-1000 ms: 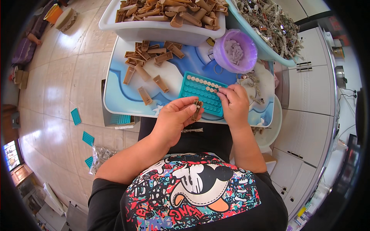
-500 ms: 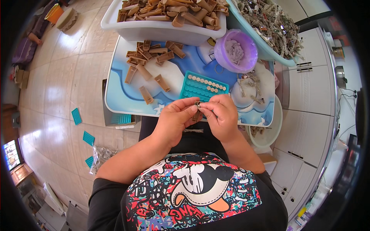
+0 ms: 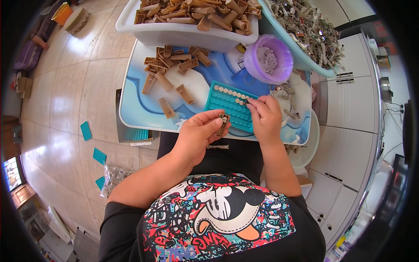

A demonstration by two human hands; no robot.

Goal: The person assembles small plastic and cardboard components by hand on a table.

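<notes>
My left hand [image 3: 197, 130] holds a narrow brown plastic casing [image 3: 224, 122] upright between thumb and fingers; small dark and metallic parts show inside it. My right hand [image 3: 267, 118] reaches over the right side of a teal dimpled tray [image 3: 224, 110]. Its thumb and forefinger are pinched together at the small round white discs [image 3: 228, 91] that lie in the tray's far rows. Whatever is between those fingertips is too small and covered to make out.
Loose brown casings [image 3: 164, 81] lie on the blue table [image 3: 144, 115]. Behind them stands a white bin [image 3: 187, 32] heaped with more. A purple bowl [image 3: 286, 65] of pale pieces and a large basin [image 3: 301, 56] of wired parts are at far right. Teal trays [image 3: 86, 130] lie on the floor.
My right hand has left the casing and moved up and right to the discs in the tray. My left hand keeps the casing in nearly the same place.
</notes>
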